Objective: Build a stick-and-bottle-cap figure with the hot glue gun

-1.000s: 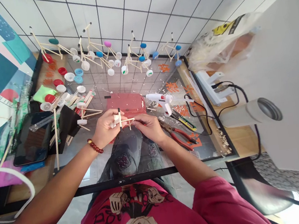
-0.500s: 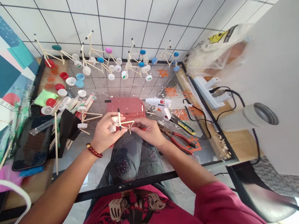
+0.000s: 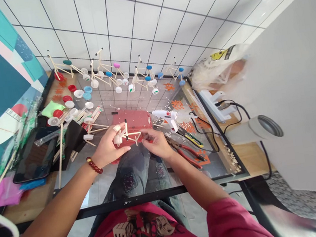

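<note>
A small frame of pale wooden sticks (image 3: 133,133) with a black-tipped crossbar hangs between my hands above a red block (image 3: 137,115). My left hand (image 3: 109,144) is at its left end, fingers around a white round cap (image 3: 117,140), with the thumb stretched out below. At the right end of the sticks, my right hand (image 3: 156,142) pinches the frame between thumb and fingers. A white glue gun (image 3: 166,116) lies just right of the block.
Finished stick-and-cap models (image 3: 140,74) stand along the back edge. Loose caps (image 3: 78,93), sticks, black sheets and a phone (image 3: 35,153) lie left. Red-handled pliers (image 3: 188,155), a cutter (image 3: 191,137) and a power strip (image 3: 215,104) are on the right.
The left thumb has moved off the sticks and down. The stick frame has turned slightly, showing more of the white cap. The camera view has shifted a little.
</note>
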Tool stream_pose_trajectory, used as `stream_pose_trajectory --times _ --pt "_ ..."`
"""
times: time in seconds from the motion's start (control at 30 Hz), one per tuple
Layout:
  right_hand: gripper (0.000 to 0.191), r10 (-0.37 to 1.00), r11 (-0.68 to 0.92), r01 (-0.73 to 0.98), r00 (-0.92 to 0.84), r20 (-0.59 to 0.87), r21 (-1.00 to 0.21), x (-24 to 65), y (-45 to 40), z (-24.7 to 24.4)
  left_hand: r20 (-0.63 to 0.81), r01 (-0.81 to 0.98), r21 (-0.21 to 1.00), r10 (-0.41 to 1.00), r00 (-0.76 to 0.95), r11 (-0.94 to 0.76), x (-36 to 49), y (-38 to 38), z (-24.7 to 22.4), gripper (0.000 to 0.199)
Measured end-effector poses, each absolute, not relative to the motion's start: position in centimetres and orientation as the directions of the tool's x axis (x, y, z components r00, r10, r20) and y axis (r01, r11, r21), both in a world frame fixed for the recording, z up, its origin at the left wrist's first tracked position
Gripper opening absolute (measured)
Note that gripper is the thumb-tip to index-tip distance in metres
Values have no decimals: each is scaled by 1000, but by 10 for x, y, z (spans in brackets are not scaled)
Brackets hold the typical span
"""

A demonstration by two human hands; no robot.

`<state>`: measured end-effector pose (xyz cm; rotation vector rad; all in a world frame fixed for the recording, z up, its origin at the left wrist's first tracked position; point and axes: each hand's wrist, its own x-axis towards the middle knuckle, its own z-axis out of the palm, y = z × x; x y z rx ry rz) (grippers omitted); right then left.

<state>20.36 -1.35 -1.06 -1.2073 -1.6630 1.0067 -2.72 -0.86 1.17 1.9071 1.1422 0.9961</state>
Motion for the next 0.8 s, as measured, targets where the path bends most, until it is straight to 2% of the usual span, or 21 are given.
stream_pose_trajectory --times 0.37,0.57,0.8 --pt "42 968 206 255 -196 158 -945 205 -7 -18 151 370 891 939 310 -265 -28 -8 8 96" --pt "40 963 218 226 -207 172 -949 205 -4 -17 210 340 887 928 308 -313 -32 -2 2 80" --pt "30 951 275 287 -224 215 -918 203 -5 -18 210 174 949 937 280 -265 -34 12 -19 69"
